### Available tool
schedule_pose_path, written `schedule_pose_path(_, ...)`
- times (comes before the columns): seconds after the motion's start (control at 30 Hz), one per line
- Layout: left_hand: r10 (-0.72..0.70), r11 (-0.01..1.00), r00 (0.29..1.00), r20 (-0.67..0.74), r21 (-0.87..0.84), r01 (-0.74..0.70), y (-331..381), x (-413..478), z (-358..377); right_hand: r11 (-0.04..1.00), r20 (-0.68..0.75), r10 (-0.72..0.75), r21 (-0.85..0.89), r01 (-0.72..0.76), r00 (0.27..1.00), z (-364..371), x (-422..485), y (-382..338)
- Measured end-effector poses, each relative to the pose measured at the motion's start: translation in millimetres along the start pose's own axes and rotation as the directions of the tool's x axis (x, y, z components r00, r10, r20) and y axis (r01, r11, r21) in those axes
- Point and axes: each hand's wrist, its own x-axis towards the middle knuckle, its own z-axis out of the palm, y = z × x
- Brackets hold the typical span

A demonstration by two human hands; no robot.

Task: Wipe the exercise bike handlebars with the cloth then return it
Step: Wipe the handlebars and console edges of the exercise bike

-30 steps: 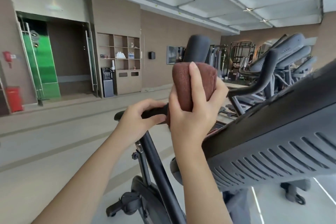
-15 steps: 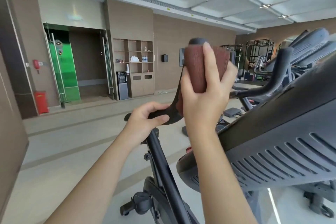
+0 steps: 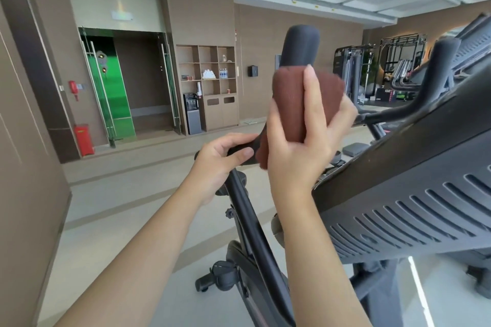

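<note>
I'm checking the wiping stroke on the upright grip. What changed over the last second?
The right hand slid the brown cloth up the upright handlebar grip until only its tip showed, then back down, baring more of the top. The cloth stayed wrapped around the grip throughout. The left hand stayed gripping the lower bar.

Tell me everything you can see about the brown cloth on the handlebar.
The cloth is reddish-brown, with a soft, fuzzy, towel-like surface. It is wrapped around the upright grip of the handlebar, just below the dark rounded tip. The right hand clamps it from behind, fingers over its front. A loose end hangs down near the left hand, which grips the horizontal bar.
</note>
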Motion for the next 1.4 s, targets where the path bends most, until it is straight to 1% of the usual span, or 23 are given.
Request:
schedule_pose_path(0.07,-0.011,1.0,1.0,0.012,-0.009,0.012,-0.4,0.9,-2.2,0.999,-0.013,0.0,-0.037,0.0,1.0,8.2,1.6,0.7)
schedule_pose_path(0.17,-0.001,1.0,0.998,0.062,-0.022,0.003,2.0,0.4,-5.0,0.998,-0.077,0.053,0.023,-0.051,0.996,10.9,-27.6,9.3)
schedule_pose_path(0.3,0.017,1.0,0.999,0.048,-0.01,-0.016,1.4,0.0,-4.1,0.99,-0.18,0.142,0.037,-0.137,0.973,17.9,-70.8,19.7)
schedule_pose_path(0.4,0.015,1.0,0.999,0.041,0.022,-0.016,1.5,0.7,-4.6,0.977,-0.216,0.21,0.018,-0.211,0.954,26.8,-99.0,21.1)
schedule_pose_path(0.47,0.003,1.0,0.999,0.051,0.02,-0.004,0.5,1.4,-6.1,0.97,-0.163,0.237,-0.011,-0.242,0.958,30.4,-120.1,23.1)
schedule_pose_path(0.57,-0.033,0.999,0.998,0.052,-0.008,0.033,-1.9,1.2,-9.0,0.967,-0.018,0.245,-0.073,-0.245,0.969,29.4,-138.4,25.6)
schedule_pose_path(0.73,-0.067,0.998,0.994,0.088,0.013,0.066,-2.2,-0.5,-19.8,0.966,0.04,0.248,-0.086,-0.244,0.968,9.6,-131.8,18.4)
schedule_pose_path(0.8,-0.07,0.997,0.994,0.08,0.024,0.069,-4.3,-1.4,-25.0,0.973,0.026,0.21,-0.1,-0.207,0.977,-1.4,-125.2,8.5)
schedule_pose_path(0.9,-0.052,0.998,0.993,0.102,0.028,0.049,-10.6,-2.7,-30.0,0.986,-0.035,0.062,-0.153,-0.067,0.997,-12.1,-101.7,-1.1)
schedule_pose_path(0.97,-0.033,0.998,0.993,0.116,0.055,0.027,-15.9,-2.1,-32.3,0.979,-0.056,0.017,-0.201,-0.028,0.998,-11.4,-83.3,-3.4)
schedule_pose_path(1.03,-0.028,0.997,0.993,0.114,0.079,0.019,-19.1,-0.6,-34.7,0.968,-0.033,0.036,-0.247,-0.043,0.999,-5.3,-70.9,-5.1)
schedule_pose_path(1.13,-0.004,0.999,0.992,0.127,0.049,-0.002,-22.9,-1.3,-40.8,0.94,0.0,0.032,-0.341,-0.03,0.999,5.5,-73.5,-8.0)
schedule_pose_path(1.23,-0.009,0.997,0.988,0.157,0.081,-0.004,-22.6,-6.7,-50.1,0.922,-0.03,0.033,-0.384,-0.042,0.999,11.1,-80.6,-12.0)
schedule_pose_path(1.33,-0.034,0.979,0.989,0.146,0.205,0.003,-19.0,-14.6,-65.0,0.891,-0.051,0.067,-0.446,-0.082,0.996,17.2,-86.2,-19.4)
schedule_pose_path(1.4,0.002,0.954,0.989,0.15,0.296,-0.047,-18.6,-21.0,-77.4,0.856,-0.038,0.099,-0.506,-0.105,0.994,22.5,-93.6,-27.7)
